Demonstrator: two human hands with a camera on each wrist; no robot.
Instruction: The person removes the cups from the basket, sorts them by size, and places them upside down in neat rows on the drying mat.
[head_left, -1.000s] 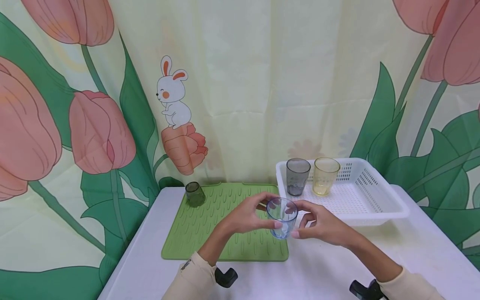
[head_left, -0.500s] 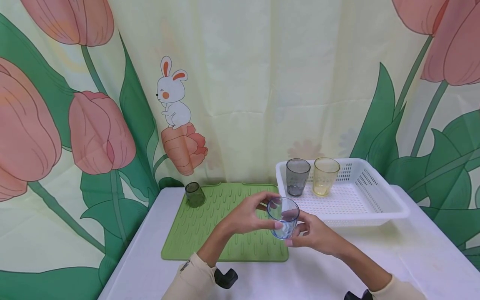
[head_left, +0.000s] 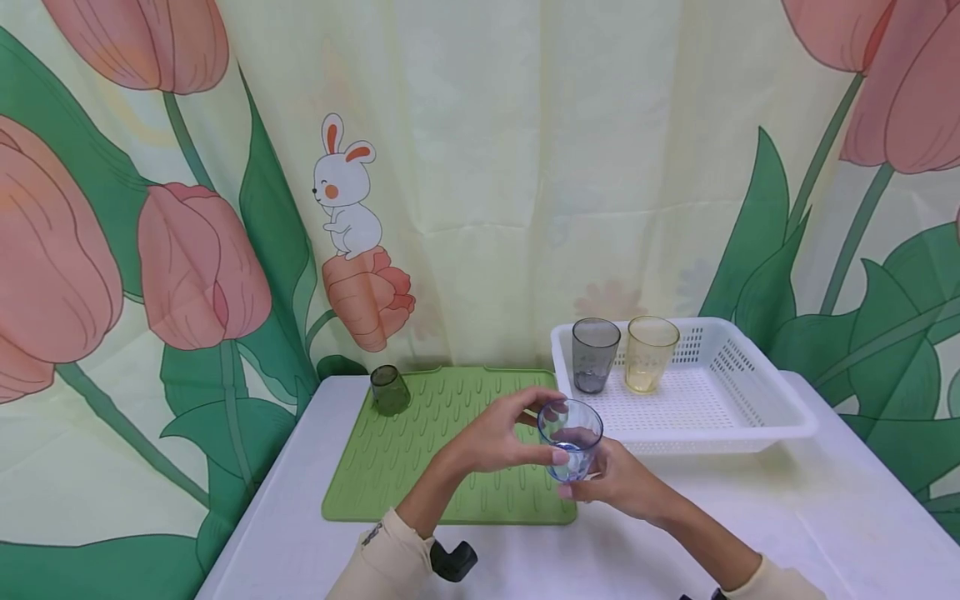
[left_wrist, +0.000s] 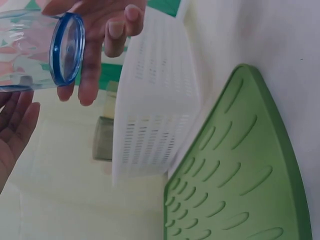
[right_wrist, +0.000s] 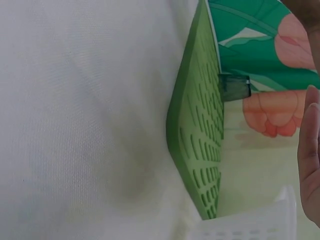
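Note:
A clear blue-tinted drinking glass [head_left: 573, 425] is held in the air over the right front part of the green drying mat [head_left: 420, 458], its rim up. My left hand [head_left: 498, 435] grips its left side, thumb in front and fingers behind. Low on its right side my right hand [head_left: 628, 485] holds it near the base, the thumb in front. In the left wrist view the thick blue base of the glass [left_wrist: 68, 50] shows beside the right hand's fingers [left_wrist: 91, 70]. The right wrist view catches only part of a hand [right_wrist: 311, 155] at its edge.
A dark green glass [head_left: 391, 392] stands, seemingly upside down, at the mat's back left corner. The white perforated basket [head_left: 787, 423] at the back right contains a grey glass [head_left: 596, 358] and a yellow glass [head_left: 651, 357]. White cloth covers the table [head_left: 847, 508].
My right hand has slid down and left, from the side of the glass to near its base. The glass has shifted slightly right and down; my left hand keeps its grip.

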